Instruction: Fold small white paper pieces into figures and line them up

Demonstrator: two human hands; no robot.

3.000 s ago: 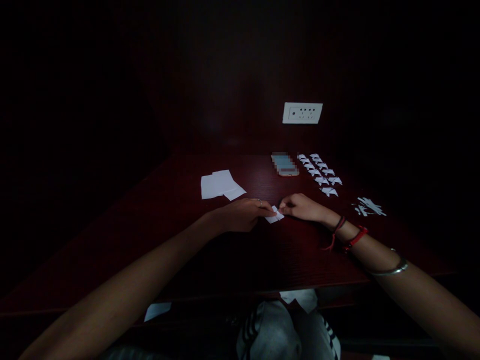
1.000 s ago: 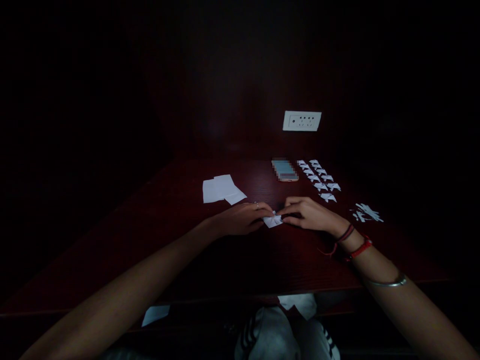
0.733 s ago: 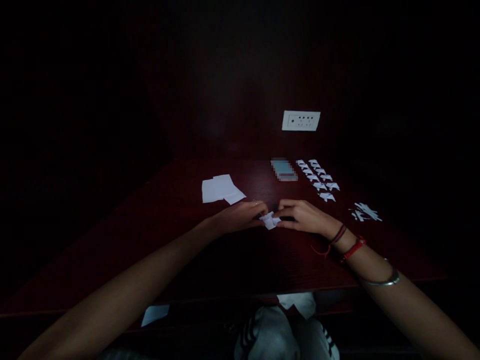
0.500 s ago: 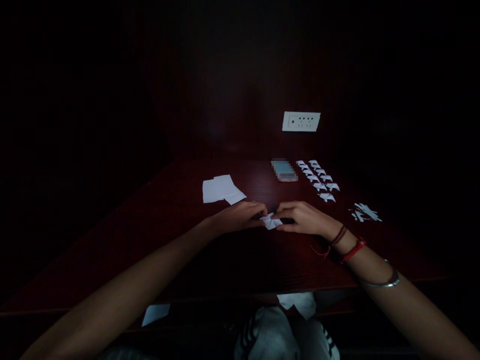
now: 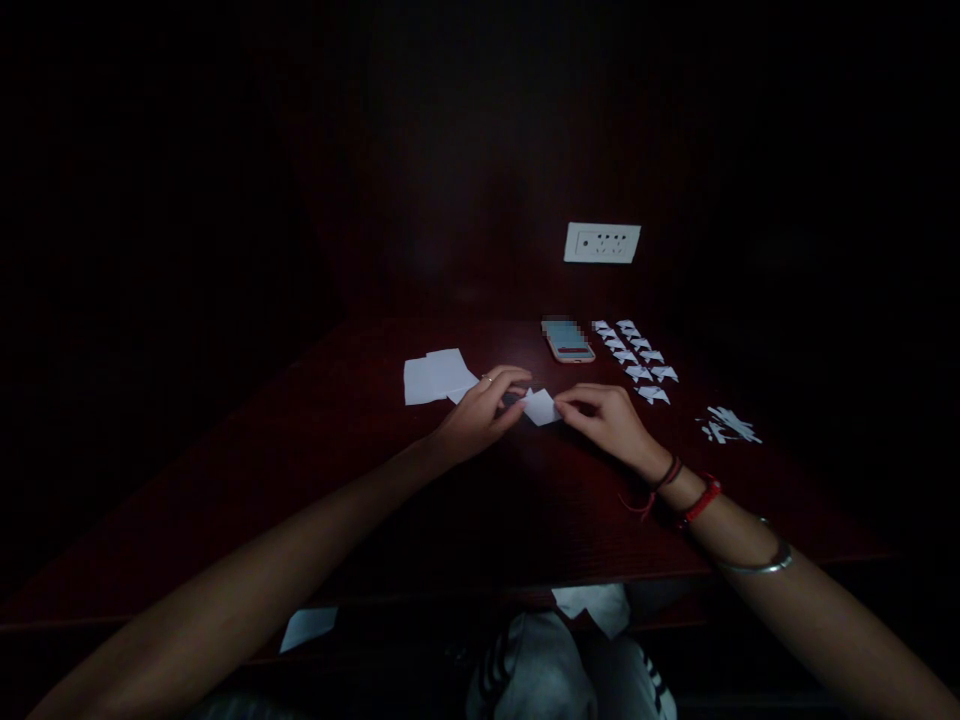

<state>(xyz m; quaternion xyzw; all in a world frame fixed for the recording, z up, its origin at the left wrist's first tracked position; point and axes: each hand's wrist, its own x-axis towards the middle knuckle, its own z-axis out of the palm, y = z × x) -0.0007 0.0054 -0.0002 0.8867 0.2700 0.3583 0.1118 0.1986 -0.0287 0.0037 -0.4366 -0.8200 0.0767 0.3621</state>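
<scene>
A small folded piece of white paper [image 5: 541, 408] is held just above the dark red table, between my two hands. With thumb and fingertips, my right hand [image 5: 611, 422] pinches its right corner. The left corner sits at the thumb and lower fingers of my left hand [image 5: 484, 412], whose index finger reaches out above it. Left of my hands, overlapping white paper sheets [image 5: 435, 377] lie flat, partly covered by my left hand. Two rows of small folded paper shapes [image 5: 652, 395] lie beyond my right hand.
A phone [image 5: 568, 340] lies behind my hands. Thin paper strips [image 5: 731, 425] are heaped at the right. A wall socket [image 5: 602, 242] is above the table [image 5: 337, 430]. More paper [image 5: 309, 628] shows below the front edge, and my knees [image 5: 536, 665] are under it.
Both hands have moved the folded paper slightly away from me. It now shows a smoother face instead of creased flaps. My left fingers have lifted and stretched out more.
</scene>
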